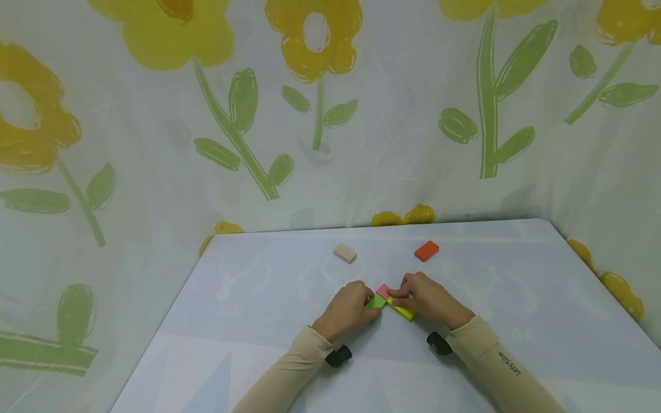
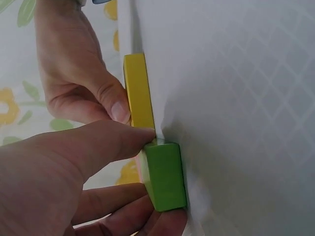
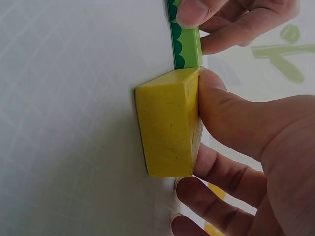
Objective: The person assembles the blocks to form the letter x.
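A green block [image 1: 376, 301], a yellow block [image 1: 405, 311] and a pink block [image 1: 383, 291] lie close together on the table. My left hand [image 1: 347, 310] pinches the green block between thumb and fingers; scalloped dark green marks show along its side in the right wrist view. Around the yellow block [image 3: 165, 128] my right hand [image 1: 430, 297] has its thumb near the end that meets the green one, with its fingers along the far side. The pink block is partly hidden behind the right fingertips in the head view.
Farther back on the white patterned table [image 1: 248, 321] lie a plain wooden block [image 1: 345, 253] and a red-orange block [image 1: 427, 250]. A flower-printed curtain [image 1: 382, 132] hangs behind the table's far edge. Dark wrist cameras sit under both cuffs.
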Demonstrator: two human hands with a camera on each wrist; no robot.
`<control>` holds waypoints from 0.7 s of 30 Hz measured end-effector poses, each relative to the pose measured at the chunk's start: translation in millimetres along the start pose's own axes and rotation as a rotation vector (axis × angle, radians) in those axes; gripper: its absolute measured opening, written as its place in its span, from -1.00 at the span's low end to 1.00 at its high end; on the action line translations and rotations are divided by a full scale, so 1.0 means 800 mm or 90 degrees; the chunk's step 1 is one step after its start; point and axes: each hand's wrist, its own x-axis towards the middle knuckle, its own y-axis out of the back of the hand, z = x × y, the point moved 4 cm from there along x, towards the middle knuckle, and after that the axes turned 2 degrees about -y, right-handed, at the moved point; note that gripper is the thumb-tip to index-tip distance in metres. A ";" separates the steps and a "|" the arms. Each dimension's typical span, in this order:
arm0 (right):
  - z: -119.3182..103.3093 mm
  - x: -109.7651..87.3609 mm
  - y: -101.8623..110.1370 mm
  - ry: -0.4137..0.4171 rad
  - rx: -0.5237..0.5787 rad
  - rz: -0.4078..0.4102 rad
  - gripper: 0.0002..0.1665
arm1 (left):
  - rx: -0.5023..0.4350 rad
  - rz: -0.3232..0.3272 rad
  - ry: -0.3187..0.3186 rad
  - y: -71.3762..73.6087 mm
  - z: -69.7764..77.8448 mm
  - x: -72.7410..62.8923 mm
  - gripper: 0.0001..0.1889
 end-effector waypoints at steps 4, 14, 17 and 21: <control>-0.001 0.000 -0.002 0.001 -0.001 0.000 -0.61 | 0.003 0.001 0.006 0.000 -0.002 -0.001 -0.78; 0.000 0.003 -0.003 -0.002 -0.004 0.002 -0.64 | 0.008 0.002 0.007 0.001 -0.001 -0.003 -0.78; 0.001 0.004 -0.003 -0.016 -0.005 -0.001 -0.65 | 0.010 0.000 0.006 0.001 -0.001 -0.003 -0.78; 0.000 0.003 -0.001 -0.008 -0.012 0.003 -0.66 | 0.015 0.000 0.004 0.002 0.000 -0.001 -0.77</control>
